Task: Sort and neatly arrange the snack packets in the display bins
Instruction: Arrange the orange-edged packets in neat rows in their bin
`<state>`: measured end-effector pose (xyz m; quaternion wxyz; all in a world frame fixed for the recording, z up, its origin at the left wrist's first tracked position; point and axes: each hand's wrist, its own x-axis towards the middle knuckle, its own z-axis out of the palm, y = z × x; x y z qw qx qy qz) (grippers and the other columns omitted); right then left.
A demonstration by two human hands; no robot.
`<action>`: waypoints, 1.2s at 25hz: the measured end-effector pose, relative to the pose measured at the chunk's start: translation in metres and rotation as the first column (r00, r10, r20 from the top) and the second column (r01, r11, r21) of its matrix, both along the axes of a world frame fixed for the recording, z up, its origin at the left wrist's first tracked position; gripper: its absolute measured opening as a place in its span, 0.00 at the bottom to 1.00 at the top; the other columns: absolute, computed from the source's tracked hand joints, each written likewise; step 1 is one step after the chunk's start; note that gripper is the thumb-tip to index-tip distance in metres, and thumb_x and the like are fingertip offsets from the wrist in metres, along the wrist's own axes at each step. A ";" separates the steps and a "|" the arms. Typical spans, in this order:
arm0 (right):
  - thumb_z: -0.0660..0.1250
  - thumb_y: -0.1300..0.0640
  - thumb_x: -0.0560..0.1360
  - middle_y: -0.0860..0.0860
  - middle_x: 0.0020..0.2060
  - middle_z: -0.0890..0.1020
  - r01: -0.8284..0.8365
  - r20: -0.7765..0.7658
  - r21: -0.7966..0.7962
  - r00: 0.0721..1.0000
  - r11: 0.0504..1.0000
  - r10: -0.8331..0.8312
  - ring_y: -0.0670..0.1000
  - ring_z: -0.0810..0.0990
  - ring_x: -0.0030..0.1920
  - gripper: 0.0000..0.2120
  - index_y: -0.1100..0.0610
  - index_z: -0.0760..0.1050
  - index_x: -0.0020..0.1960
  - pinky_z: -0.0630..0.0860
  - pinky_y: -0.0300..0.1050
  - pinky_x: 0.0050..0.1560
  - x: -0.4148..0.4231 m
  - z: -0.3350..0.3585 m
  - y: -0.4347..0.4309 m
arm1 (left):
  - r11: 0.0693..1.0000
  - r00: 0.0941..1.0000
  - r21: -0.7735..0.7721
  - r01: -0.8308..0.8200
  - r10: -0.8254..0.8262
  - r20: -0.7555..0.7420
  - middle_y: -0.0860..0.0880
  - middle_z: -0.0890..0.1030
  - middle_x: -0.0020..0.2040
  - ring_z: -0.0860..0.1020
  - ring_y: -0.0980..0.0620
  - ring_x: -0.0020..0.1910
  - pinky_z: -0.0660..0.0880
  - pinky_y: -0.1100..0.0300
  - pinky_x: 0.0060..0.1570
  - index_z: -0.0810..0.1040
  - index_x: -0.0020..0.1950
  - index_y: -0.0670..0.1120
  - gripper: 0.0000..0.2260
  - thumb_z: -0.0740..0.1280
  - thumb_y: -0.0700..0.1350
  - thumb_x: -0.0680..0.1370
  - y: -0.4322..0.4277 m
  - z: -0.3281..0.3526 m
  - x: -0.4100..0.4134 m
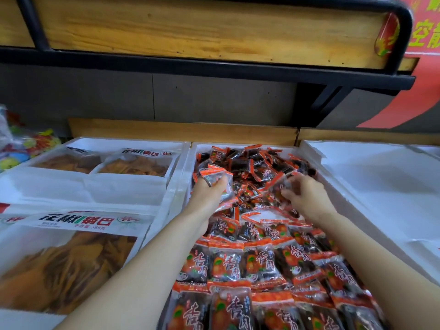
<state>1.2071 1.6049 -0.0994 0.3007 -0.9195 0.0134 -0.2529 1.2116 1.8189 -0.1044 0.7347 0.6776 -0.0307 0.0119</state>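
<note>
A white foam bin in the middle holds many small orange-and-black snack packets. The near packets lie in neat overlapping rows; the far ones are a loose heap. My left hand reaches into the heap at the bin's left side and grips a few packets. My right hand is over the right side of the heap, fingers curled round a packet.
The left bin holds large white bags of brown crisps. A white foam bin on the right shows only its white inside. A wooden shelf with a black metal frame overhangs the back. Colourful sweets lie at far left.
</note>
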 end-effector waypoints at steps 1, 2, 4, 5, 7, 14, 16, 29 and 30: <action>0.67 0.58 0.75 0.51 0.39 0.80 -0.057 0.076 0.144 0.996 0.988 0.046 0.50 0.80 0.35 0.07 0.60 0.74 0.50 0.77 0.40 0.34 -0.005 0.007 0.007 | 1.000 1.000 0.000 -0.030 0.030 0.007 0.49 0.73 0.67 0.74 0.50 0.62 0.72 0.50 0.61 0.69 0.67 0.47 0.18 0.63 0.53 0.80 0.000 0.001 0.000; 0.68 0.57 0.75 0.53 0.39 0.82 -0.146 0.137 0.287 0.984 0.947 0.110 0.52 0.82 0.35 0.08 0.61 0.76 0.50 0.79 0.44 0.37 -0.010 0.013 0.015 | 0.999 0.999 -0.014 -0.046 0.046 0.015 0.49 0.74 0.65 0.77 0.51 0.56 0.76 0.55 0.53 0.70 0.65 0.46 0.15 0.62 0.50 0.81 0.000 0.004 -0.002; 0.69 0.55 0.74 0.57 0.39 0.83 -0.309 0.217 0.453 0.948 0.836 0.233 0.53 0.83 0.39 0.09 0.61 0.78 0.49 0.79 0.49 0.46 -0.020 0.022 0.034 | 0.998 0.999 -0.062 -0.026 0.027 0.017 0.49 0.72 0.67 0.79 0.50 0.52 0.79 0.55 0.47 0.69 0.66 0.45 0.15 0.60 0.49 0.82 -0.001 0.009 -0.006; 0.69 0.55 0.73 0.57 0.40 0.84 -0.359 0.234 0.488 0.932 0.796 0.277 0.51 0.82 0.41 0.09 0.60 0.79 0.49 0.79 0.47 0.48 -0.024 0.023 0.043 | 0.997 1.000 -0.073 -0.007 0.006 -0.003 0.50 0.70 0.69 0.80 0.47 0.54 0.79 0.52 0.51 0.68 0.67 0.45 0.16 0.59 0.50 0.82 -0.003 0.010 -0.008; 0.71 0.55 0.72 0.51 0.37 0.83 -0.405 0.234 0.546 0.914 0.734 0.330 0.46 0.82 0.41 0.10 0.55 0.75 0.52 0.78 0.36 0.46 -0.030 0.019 0.057 | 0.994 0.999 -0.098 0.040 -0.042 -0.026 0.49 0.73 0.67 0.80 0.45 0.56 0.78 0.48 0.55 0.69 0.65 0.45 0.17 0.56 0.54 0.82 -0.010 0.014 -0.016; 0.69 0.56 0.73 0.59 0.40 0.79 -0.465 0.260 0.456 0.885 0.758 0.386 0.54 0.78 0.38 0.09 0.55 0.71 0.50 0.79 0.47 0.44 -0.041 0.016 0.068 | 0.950 0.958 -0.128 0.285 -0.279 0.067 0.45 0.83 0.55 0.81 0.48 0.56 0.74 0.47 0.62 0.76 0.62 0.45 0.15 0.61 0.52 0.81 -0.013 0.024 -0.034; 0.65 0.59 0.76 0.52 0.40 0.77 -0.518 0.283 0.392 0.854 0.760 0.436 0.46 0.76 0.39 0.06 0.53 0.70 0.51 0.76 0.35 0.40 -0.044 0.014 0.073 | 0.961 0.952 -0.014 0.276 -0.272 0.141 0.46 0.83 0.55 0.81 0.50 0.56 0.74 0.49 0.62 0.79 0.59 0.46 0.11 0.65 0.47 0.80 -0.013 0.023 -0.035; 0.58 0.54 0.81 0.56 0.68 0.70 -0.250 -0.306 -0.141 0.931 0.958 0.198 0.56 0.70 0.67 0.21 0.58 0.62 0.72 0.67 0.44 0.63 0.072 -0.003 0.078 | 0.971 0.965 -0.190 -0.143 0.180 0.191 0.48 0.78 0.57 0.76 0.51 0.58 0.68 0.58 0.54 0.69 0.62 0.44 0.16 0.67 0.47 0.78 0.025 0.033 -0.008; 0.58 0.53 0.80 0.57 0.68 0.71 -0.234 -0.336 -0.163 0.926 0.958 0.169 0.57 0.70 0.66 0.22 0.58 0.62 0.72 0.67 0.45 0.63 0.080 -0.008 0.081 | 0.972 0.966 -0.186 -0.140 0.175 0.189 0.48 0.78 0.58 0.76 0.51 0.58 0.69 0.59 0.53 0.69 0.63 0.44 0.16 0.67 0.47 0.78 0.025 0.033 -0.009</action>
